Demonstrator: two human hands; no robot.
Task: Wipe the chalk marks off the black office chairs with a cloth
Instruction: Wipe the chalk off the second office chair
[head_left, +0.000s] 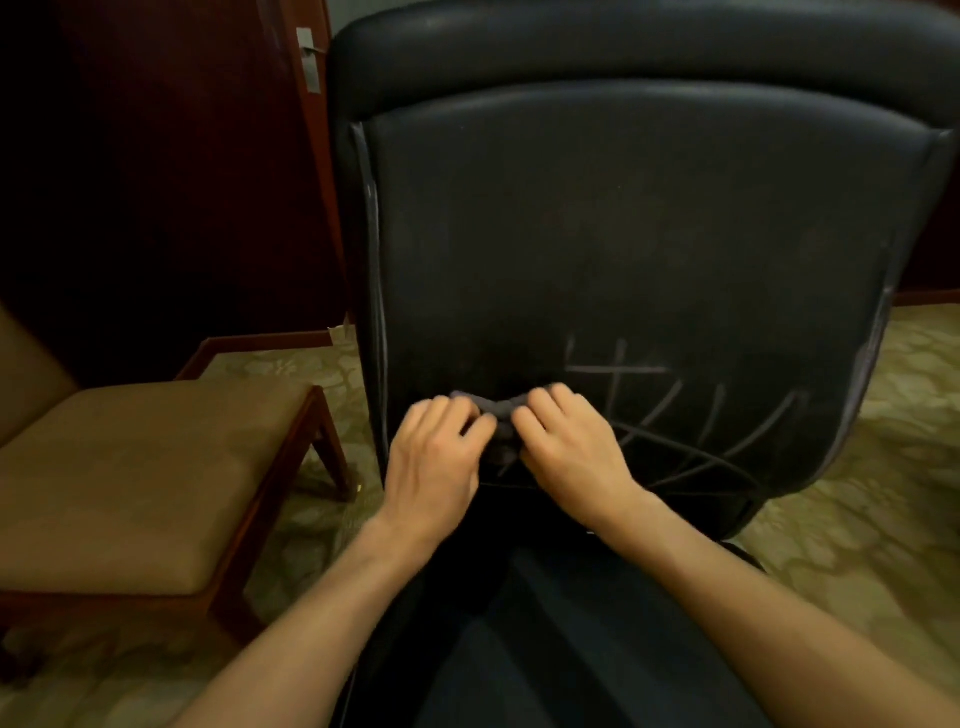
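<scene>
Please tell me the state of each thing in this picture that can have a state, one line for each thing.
black office chair: back panel faces the camera; upper part shows no marks.
chalk marks: not wiped, on the lower right of the panel.
cloth: bunched, held against the panel.
left hand: grips the cloth.
right hand: grips the cloth.
wooden chair: unoccupied, at left.
door: shut or ajar, unclear.

An office or meeting room is suggested: patterned carpet, dark wood door, upholstered wooden chair at left.
</scene>
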